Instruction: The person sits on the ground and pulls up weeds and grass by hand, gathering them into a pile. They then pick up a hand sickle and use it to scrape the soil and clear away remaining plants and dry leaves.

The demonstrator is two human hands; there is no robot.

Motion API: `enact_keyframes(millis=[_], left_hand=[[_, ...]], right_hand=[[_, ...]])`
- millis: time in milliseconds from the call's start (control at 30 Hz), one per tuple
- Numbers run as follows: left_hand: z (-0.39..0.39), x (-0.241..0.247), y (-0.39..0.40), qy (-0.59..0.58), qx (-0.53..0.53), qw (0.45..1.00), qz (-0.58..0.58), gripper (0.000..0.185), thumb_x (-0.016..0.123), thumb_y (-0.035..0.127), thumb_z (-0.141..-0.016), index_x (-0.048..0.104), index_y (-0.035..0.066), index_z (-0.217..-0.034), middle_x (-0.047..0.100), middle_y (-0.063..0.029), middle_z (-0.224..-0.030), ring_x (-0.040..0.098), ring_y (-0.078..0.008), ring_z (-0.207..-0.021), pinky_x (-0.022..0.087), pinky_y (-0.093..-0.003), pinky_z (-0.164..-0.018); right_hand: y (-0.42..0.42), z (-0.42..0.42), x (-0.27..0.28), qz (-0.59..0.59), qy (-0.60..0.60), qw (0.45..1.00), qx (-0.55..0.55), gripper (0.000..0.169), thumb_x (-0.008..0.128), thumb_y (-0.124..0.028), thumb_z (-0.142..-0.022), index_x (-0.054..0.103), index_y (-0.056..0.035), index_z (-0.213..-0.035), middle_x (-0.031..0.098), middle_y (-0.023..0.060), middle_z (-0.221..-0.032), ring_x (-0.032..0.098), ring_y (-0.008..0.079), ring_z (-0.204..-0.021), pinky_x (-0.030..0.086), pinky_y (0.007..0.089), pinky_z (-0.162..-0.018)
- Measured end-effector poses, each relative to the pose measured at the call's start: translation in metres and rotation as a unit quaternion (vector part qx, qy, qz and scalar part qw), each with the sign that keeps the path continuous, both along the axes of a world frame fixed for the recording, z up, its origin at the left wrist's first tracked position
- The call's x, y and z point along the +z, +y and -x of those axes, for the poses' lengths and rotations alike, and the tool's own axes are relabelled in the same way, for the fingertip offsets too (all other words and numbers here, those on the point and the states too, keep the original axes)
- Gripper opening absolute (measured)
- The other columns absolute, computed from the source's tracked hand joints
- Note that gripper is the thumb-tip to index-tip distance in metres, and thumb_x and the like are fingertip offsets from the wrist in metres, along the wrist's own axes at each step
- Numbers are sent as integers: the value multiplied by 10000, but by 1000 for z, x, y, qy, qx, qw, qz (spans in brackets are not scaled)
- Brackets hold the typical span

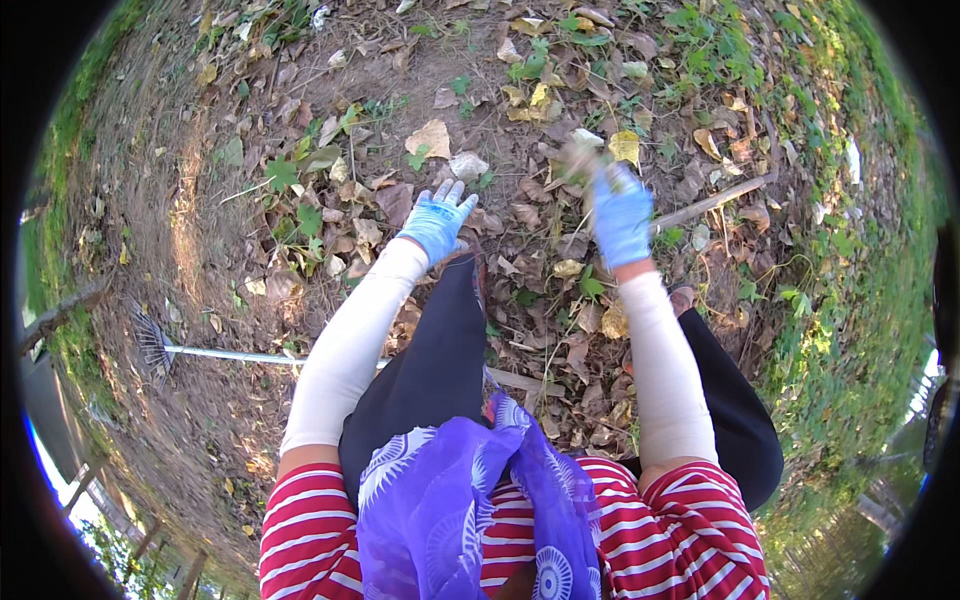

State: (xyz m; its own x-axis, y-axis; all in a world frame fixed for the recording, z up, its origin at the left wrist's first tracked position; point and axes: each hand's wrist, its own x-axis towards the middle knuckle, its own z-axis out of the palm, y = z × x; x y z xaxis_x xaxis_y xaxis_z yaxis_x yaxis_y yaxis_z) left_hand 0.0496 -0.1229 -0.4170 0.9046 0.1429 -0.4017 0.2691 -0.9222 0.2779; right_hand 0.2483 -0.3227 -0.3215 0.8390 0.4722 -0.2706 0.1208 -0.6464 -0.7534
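Note:
My left hand (439, 220), in a blue and grey work glove, is spread with its fingers apart, just above dry leaves on the soil. My right hand (622, 214), in the same kind of glove, is blurred and closed around a tuft of dry plant debris (581, 163) that sticks out to its left. Near the left fingertips lie a pale dry leaf (429, 140) and a whitish leaf (469, 166). A yellow leaf (624, 147) lies just beyond the right hand.
A fan rake (154, 349) lies at the left, its handle passing under my left arm. A branch (716, 201) lies right of the right hand. Green weeds (705, 49) grow at the upper right. A log (64, 311) shows at the far left.

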Motion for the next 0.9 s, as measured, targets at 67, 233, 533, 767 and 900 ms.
enact_keyframes(millis=[67,233,533,767,900], left_hand=[[-14,-11,-4,52,-20,996,-68,530,661,200,-787,525,119,-1292,282,-119,-1505,248,-301,-1397,289,-483,-1085],[8,-39,9,25,56,993,-103,284,528,84,-829,617,115,-1097,356,-131,-1456,377,-325,-1315,410,-476,-990],[19,-22,31,-282,241,928,-37,225,558,-4,-738,661,91,-915,620,-107,-1025,593,-298,-974,478,-368,-865],[110,43,145,-184,440,843,-248,283,677,133,-762,662,117,-1043,537,-162,-1257,524,-336,-1133,442,-407,-942],[149,75,152,-186,467,816,-285,484,767,275,-728,627,128,-1167,418,-235,-1381,429,-372,-1255,380,-410,-1031]], right_hand=[[-9,-53,-13,116,-39,992,-40,411,638,-401,-849,648,-76,-1101,672,178,-917,658,318,-893,497,435,-795],[-8,-70,-74,335,-93,932,106,900,755,-512,-692,355,-135,-1405,333,246,-1438,484,390,-1217,438,435,-983],[-32,-45,-89,158,-186,967,-77,341,695,-230,-780,627,-41,-1055,612,179,-1096,605,332,-983,470,387,-868],[34,-33,-49,-58,-130,989,-46,442,740,-272,-757,636,1,-1088,663,182,-1038,631,324,-934,469,377,-851],[120,42,-13,-16,-180,960,215,664,750,-253,-768,465,-32,-1325,582,187,-1236,608,235,-1055,494,340,-861]])
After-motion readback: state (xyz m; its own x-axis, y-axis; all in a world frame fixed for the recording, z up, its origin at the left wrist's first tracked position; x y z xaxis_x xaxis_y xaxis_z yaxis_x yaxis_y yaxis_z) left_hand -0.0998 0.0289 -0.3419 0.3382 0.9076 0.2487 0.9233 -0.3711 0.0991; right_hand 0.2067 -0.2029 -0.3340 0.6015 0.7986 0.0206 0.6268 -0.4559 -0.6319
